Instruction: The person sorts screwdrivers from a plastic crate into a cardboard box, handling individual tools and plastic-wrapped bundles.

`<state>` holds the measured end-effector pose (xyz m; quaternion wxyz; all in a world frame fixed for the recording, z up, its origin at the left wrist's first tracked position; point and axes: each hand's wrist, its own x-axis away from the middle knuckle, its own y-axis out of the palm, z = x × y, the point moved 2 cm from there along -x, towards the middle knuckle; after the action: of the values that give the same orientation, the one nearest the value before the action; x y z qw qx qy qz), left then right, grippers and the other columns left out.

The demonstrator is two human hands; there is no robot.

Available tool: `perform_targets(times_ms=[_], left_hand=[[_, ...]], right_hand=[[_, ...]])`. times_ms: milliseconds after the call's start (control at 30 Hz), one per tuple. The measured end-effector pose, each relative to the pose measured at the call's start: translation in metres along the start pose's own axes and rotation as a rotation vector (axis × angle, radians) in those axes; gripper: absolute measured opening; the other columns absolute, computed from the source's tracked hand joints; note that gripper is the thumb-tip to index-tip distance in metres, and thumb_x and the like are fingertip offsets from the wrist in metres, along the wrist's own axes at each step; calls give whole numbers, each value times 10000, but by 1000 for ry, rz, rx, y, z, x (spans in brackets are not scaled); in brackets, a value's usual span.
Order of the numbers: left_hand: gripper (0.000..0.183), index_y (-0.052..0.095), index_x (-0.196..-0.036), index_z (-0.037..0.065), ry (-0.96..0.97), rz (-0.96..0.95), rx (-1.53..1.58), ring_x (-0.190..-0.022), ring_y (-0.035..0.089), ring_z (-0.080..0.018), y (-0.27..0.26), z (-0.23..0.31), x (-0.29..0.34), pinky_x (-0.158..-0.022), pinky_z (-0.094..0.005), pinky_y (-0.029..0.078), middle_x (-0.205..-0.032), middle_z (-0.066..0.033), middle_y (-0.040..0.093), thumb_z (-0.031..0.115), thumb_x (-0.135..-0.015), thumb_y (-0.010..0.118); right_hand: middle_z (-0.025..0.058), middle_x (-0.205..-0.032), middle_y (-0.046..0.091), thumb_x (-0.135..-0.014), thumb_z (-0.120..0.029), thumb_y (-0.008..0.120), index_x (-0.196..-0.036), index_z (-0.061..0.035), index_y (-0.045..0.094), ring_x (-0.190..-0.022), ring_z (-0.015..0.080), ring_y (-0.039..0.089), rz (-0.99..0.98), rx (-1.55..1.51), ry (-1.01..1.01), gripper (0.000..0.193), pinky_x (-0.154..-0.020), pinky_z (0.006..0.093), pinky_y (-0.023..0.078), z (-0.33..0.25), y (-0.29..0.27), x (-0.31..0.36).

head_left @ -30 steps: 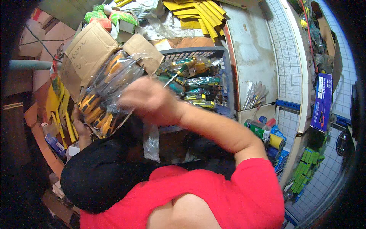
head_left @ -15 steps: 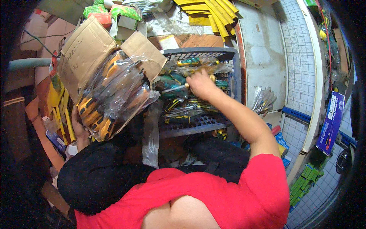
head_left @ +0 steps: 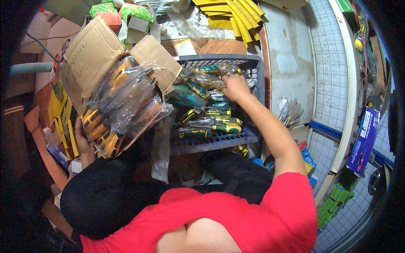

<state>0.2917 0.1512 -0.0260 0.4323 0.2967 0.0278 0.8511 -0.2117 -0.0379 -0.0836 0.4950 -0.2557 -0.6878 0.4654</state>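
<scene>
An opened cardboard box (head_left: 90, 55) leans across my left thigh, full of orange-and-black-handled tools (head_left: 112, 141) in clear plastic bags. My left hand (head_left: 85, 143) grips the box's lower left side, its fingers partly hidden. My right hand (head_left: 236, 87) reaches into the far right of a dark blue plastic basket (head_left: 202, 145). Its fingers are curled among plastic-wrapped tools; what they hold cannot be made out. A screwdriver with a green-and-yellow handle (head_left: 227, 128) lies near the basket's front. Bagged tools with teal handles (head_left: 187, 96) lie left of my right hand.
Yellow strips (head_left: 242, 17) are stacked beyond the basket, with green-and-red boxes (head_left: 137, 12) at the far left. Bagged slim tools (head_left: 289, 111) stand right of the basket. A purple box (head_left: 363, 141) hangs by the white grid panel (head_left: 333, 63). Clear plastic (head_left: 161, 156) drapes between box and basket.
My right hand has let go of a screwdriver and moved slightly right, to the basket's far right. A green-and-yellow-handled screwdriver now shows at the front. The box shifted slightly left.
</scene>
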Motion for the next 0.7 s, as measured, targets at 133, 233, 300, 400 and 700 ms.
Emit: perform_targets(times_ms=[133,233,300,400,700], left_hand=[[445,469,-1223,28,-177,-78,-11,-1015,574,-249,23,6,11,-862,-386,472,-1161,-113,562,341,-907,466],[445,472,-1217,29,-92,48,-65,-1011,580,-255,19,6,10,-849,-385,482,-1141,-122,572,345,-904,463],[449,458,-1236,24,-85,6,-73,-1046,563,-255,8,4,4,-855,-390,480,-1177,-119,552,335,-912,448],[446,445,-1252,19,-28,13,-77,-1071,548,-249,-10,0,-4,-876,-388,465,-1210,-109,532,320,-923,431],[445,446,-1258,19,-40,9,-32,-1088,528,-219,-6,1,-2,-933,-359,415,-1219,-89,528,320,-930,426]], right_hand=[[138,-886,611,-792,-268,578,-939,-55,621,-873,319,552,4,-343,-318,263,-789,425,429,-9,6,58],[134,-907,608,-828,-252,554,-933,-50,631,-896,317,538,-5,-398,-194,241,-792,399,430,3,2,58],[139,-915,601,-828,-191,538,-918,-40,626,-922,322,531,405,-469,-92,196,-806,400,428,18,2,40],[178,-903,616,-773,-115,508,-866,3,629,-897,356,559,405,-255,-23,193,-852,433,430,30,-5,-3],[144,-810,626,-748,-191,546,-792,-58,638,-793,302,605,126,125,-1,168,-735,441,445,19,12,-11]])
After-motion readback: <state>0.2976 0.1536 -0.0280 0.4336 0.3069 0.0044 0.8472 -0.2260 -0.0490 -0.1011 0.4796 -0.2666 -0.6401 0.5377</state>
